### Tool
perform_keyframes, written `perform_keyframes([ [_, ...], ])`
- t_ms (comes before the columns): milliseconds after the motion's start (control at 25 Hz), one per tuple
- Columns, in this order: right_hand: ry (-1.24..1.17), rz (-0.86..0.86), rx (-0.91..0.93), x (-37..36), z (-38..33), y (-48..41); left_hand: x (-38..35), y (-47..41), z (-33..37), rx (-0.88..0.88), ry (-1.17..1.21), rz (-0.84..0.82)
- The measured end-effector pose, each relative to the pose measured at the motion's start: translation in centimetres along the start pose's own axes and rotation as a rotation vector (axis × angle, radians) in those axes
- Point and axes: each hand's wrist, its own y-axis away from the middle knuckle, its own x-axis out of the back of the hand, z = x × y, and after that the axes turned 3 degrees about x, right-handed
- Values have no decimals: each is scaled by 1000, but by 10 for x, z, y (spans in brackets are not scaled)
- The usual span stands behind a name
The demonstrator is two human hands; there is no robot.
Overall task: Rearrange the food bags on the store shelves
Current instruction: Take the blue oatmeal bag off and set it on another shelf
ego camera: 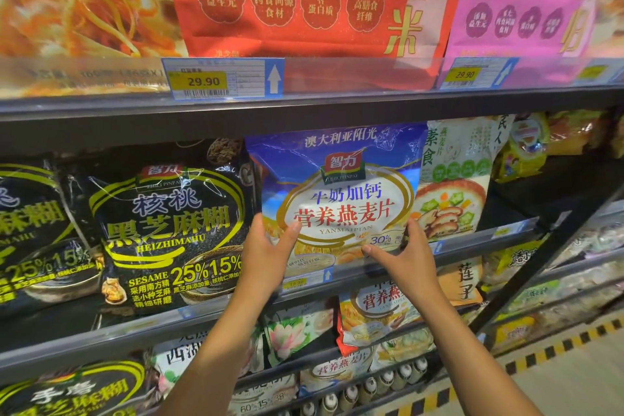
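Gripping the blue oatmeal bag (341,192) low down with both hands (thumbs lying on the printed face): pinching its lower left edge with the left hand (266,253) and clasping its lower right corner with the right hand (401,253). Standing it upright in the front row of the middle shelf (135,326), squeezed between the black sesame bag (169,226) and the green-and-white bag (452,186). Hiding its base behind fingers and rail, so not telling whether resting on the shelf or lifted slightly.

Judging from this: seating one bag in its slot and facing it forward, with the release not yet made. Looking orderly above, going by the red bag (297,0) sitting square behind its price tag (223,78). Looking less so below, with a tilted oatmeal bag (374,317) leaning askew among its neighbours. Reckoning the task as partway at best, with the lower rows remaining to be straightened.
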Motion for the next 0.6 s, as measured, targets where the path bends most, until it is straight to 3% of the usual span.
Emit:
perform_keyframes([
  [400, 29, -20, 51, 18, 4, 24, 9, 28, 5, -13, 60, 30],
  [600, 89, -50, 135, 34, 6, 56, 24, 71, 13, -137, -132, 127],
])
